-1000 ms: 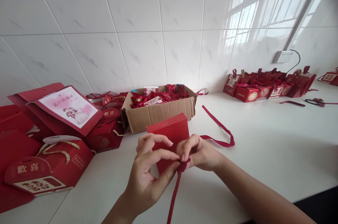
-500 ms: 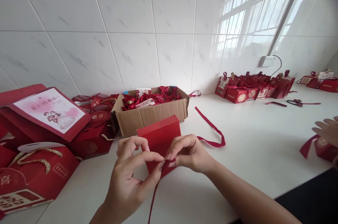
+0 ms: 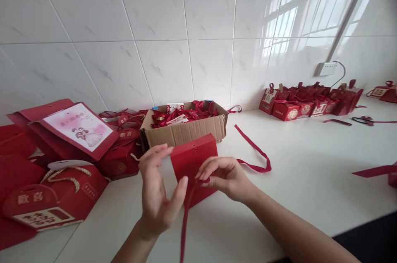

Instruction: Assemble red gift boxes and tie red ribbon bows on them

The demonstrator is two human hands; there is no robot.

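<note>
A narrow dark red ribbon (image 3: 184, 230) is pinched at its upper end by the thumb and fingers of my right hand (image 3: 228, 178), and the rest hangs down past the counter's near edge. My left hand (image 3: 159, 190) is open beside it, thumb and fingers apart, holding nothing. Right behind both hands stands a plain red box (image 3: 194, 159) with small holes near its top; my right hand covers part of its front. Another red ribbon piece (image 3: 259, 159) lies curved on the white counter, to the right of the box.
A cardboard box (image 3: 186, 130) full of ribbons and cards is behind. Red gift boxes with rope handles (image 3: 71, 188) crowd the left, one bearing a pink printed card (image 3: 80, 126). More finished-looking small boxes (image 3: 287, 110) line the wall at right, near scissors (image 3: 362, 120).
My left hand has let go of the ribbon and opened, moving slightly away. My right hand still pinches the ribbon. The other person's hand at far right has left view.
</note>
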